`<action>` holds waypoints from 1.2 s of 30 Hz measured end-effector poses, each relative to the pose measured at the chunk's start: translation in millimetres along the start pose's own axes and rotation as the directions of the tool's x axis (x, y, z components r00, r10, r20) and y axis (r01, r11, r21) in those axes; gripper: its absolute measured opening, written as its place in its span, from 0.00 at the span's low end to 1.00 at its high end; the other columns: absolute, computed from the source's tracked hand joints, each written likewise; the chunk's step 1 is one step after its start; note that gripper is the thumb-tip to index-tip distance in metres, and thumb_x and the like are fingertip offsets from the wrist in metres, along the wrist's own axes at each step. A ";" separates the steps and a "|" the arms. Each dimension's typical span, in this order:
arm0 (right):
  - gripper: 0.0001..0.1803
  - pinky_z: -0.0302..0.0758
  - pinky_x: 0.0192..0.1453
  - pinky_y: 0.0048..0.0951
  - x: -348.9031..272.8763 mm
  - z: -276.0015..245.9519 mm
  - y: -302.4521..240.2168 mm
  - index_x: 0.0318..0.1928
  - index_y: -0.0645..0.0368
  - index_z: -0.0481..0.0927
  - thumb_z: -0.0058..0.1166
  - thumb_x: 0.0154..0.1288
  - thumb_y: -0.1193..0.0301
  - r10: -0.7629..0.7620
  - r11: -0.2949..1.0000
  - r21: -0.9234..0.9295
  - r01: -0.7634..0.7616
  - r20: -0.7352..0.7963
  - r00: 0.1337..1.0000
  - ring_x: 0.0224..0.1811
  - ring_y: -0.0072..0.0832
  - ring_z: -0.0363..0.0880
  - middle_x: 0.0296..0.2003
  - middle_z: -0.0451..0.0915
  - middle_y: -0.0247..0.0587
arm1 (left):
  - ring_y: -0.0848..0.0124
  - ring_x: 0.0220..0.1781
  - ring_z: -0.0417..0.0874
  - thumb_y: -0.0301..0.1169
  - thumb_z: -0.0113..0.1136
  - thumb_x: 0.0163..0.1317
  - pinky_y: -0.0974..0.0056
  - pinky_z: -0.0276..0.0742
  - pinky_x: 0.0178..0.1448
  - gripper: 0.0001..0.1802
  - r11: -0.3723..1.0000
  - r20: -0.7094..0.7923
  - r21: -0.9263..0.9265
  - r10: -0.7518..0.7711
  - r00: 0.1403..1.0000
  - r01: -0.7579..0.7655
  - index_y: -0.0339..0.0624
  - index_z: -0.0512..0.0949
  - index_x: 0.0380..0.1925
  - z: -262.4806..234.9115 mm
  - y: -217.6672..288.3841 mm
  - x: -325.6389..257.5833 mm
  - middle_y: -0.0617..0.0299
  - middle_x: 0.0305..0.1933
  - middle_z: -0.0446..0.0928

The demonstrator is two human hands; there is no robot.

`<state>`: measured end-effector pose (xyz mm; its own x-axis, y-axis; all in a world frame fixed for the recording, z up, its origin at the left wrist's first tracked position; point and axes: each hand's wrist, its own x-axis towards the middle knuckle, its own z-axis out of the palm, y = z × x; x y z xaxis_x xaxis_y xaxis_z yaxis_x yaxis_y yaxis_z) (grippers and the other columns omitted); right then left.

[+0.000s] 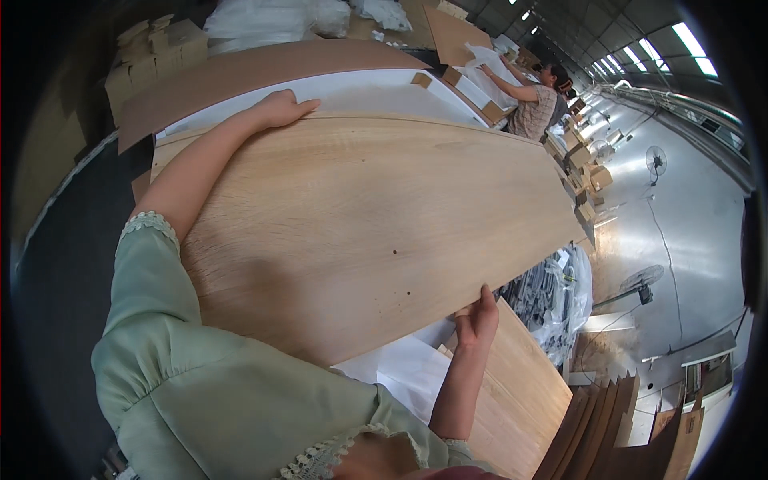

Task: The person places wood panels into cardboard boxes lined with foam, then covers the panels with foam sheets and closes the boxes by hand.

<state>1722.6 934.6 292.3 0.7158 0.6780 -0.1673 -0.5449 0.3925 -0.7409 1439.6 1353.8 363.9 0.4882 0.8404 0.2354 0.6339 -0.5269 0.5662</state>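
Observation:
A large light-brown wood-grain panel [360,200] with a few small drilled holes spans the middle of the view. My left hand [282,110] grips its far edge, fingers curled over the rim and thumb stretched along it. At the near right edge, my right hand [478,318] holds the panel with the thumb on top and the fingers underneath, partly hidden. Beyond the far edge lies an open carton with a white lining [360,90]. Below my right hand, a second wood-grain panel [520,384] rests beside white foam sheeting [408,366].
Stacked cardboard pieces [156,60] stand at the far left. A co-worker [538,100] handles white wrapping at the far right. Plastic-wrapped dark parts [552,296] sit right of the panel, with upright cardboard sheets [596,424] at lower right. Fans [656,162] stand along the wall.

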 end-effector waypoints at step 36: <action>0.35 0.43 0.69 0.58 362.8 221.9 175.5 0.67 0.66 0.45 0.34 0.67 0.57 0.497 0.759 -0.382 -0.527 -0.182 0.849 0.70 0.50 0.43 0.68 0.45 0.52 | 0.53 0.46 0.79 0.57 0.53 0.57 0.53 0.73 0.49 0.31 0.841 -0.121 0.203 -0.487 0.865 0.502 0.34 0.78 0.35 73.1 -259.9 183.3 0.47 0.42 0.78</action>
<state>1789.7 1387.4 245.9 0.4162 0.6571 -0.6285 -0.6237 -0.2966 -0.7232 1408.2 1635.5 202.2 0.0410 0.9989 0.0230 0.8997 -0.0469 0.4339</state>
